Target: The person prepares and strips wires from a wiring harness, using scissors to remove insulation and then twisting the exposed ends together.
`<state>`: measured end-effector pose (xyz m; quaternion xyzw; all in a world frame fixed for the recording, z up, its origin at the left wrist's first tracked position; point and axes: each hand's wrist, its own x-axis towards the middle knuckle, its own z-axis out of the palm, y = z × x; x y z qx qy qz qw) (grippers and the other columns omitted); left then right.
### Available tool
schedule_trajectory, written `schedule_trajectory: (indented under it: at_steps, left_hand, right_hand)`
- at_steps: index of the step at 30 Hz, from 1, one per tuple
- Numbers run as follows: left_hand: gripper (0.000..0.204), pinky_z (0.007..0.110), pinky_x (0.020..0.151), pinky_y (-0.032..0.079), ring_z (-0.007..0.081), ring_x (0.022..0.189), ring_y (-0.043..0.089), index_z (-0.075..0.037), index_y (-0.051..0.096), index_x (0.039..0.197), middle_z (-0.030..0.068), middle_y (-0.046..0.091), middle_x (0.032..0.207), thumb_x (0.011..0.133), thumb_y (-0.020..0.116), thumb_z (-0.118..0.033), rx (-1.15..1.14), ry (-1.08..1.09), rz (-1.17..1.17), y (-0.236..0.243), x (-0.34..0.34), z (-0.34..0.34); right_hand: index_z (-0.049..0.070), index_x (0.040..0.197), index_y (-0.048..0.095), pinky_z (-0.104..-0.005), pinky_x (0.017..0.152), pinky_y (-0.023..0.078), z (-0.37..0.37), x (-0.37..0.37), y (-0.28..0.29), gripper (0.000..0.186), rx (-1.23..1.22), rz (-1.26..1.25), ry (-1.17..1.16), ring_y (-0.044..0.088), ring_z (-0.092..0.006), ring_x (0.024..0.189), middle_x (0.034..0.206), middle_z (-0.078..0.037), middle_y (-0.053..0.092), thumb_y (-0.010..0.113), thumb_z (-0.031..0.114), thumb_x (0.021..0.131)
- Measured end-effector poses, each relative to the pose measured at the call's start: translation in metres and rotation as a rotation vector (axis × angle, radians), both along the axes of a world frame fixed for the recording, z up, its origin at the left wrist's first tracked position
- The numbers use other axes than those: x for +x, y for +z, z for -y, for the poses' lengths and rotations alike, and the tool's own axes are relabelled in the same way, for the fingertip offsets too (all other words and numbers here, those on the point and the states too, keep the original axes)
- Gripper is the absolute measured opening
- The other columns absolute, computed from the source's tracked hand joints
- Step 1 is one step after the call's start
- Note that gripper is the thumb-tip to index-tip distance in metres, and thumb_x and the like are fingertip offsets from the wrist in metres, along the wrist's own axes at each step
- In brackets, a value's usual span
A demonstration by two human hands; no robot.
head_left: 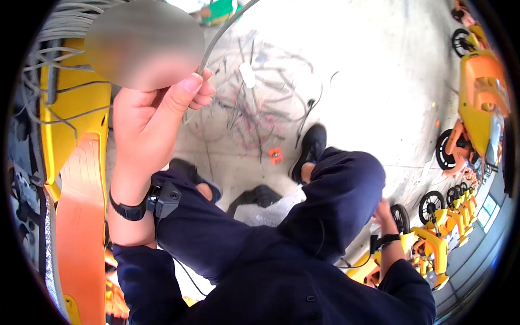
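Observation:
Raised at the upper left, my left hand point(154, 111) pinches a thin grey cable point(221, 37) between thumb and fingers. One end of the cable pokes out below the fingers, and the rest runs up past the top edge. A blurred patch covers part of this hand and whatever lies behind it. Beside my knee at the right is my right hand point(383, 211); its fingers are hidden behind the dark trouser leg. Left of the left hand stands a yellow and orange vehicle body point(81, 184), with a bundle of grey cables point(65, 24) across its top.
Loose wires point(260, 103) lie scattered on the pale floor ahead of my feet, with a white piece point(247, 75) and an orange tag point(275, 156) among them. Clear plastic wrap point(262, 214) sits between my legs. Yellow and orange scooters point(482, 103) line the right side.

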<state>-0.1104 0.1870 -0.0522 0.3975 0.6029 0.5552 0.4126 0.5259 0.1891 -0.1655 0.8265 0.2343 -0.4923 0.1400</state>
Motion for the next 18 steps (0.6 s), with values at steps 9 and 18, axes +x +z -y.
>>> schedule_trajectory:
  at_steps: [9, 18]
  left_hand:
    - [0.016, 0.023, 0.062, 0.048, 0.0091, 0.067, 0.058, 0.0, 0.058, 0.097, 0.0053, 0.063, 0.083, 0.094, 0.054, -0.016, 0.203, -0.075, 0.035, 0.033, 0.034, -0.02]
    - [0.017, 0.023, 0.06, 0.049, 0.0097, 0.065, 0.06, 0.0, 0.059, 0.097, 0.0049, 0.062, 0.081, 0.093, 0.054, -0.016, 0.338, -0.037, 0.026, 0.114, 0.088, 0.003]
  right_hand:
    - [0.003, 0.125, 0.046, -0.027, 0.061, 0.054, -0.107, -0.112, 0.139, 0.049, 0.772, -1.193, -0.27, 0.063, -0.0185, 0.084, 0.096, -0.007, 0.063, 0.049, 0.041, 0.093]
    - [0.002, 0.12, 0.05, -0.0265, 0.059, 0.052, -0.102, -0.244, 0.26, 0.049, 0.871, -1.698, 0.097, 0.065, -0.0174, 0.078, 0.091, -0.009, 0.066, 0.043, 0.044, 0.095]
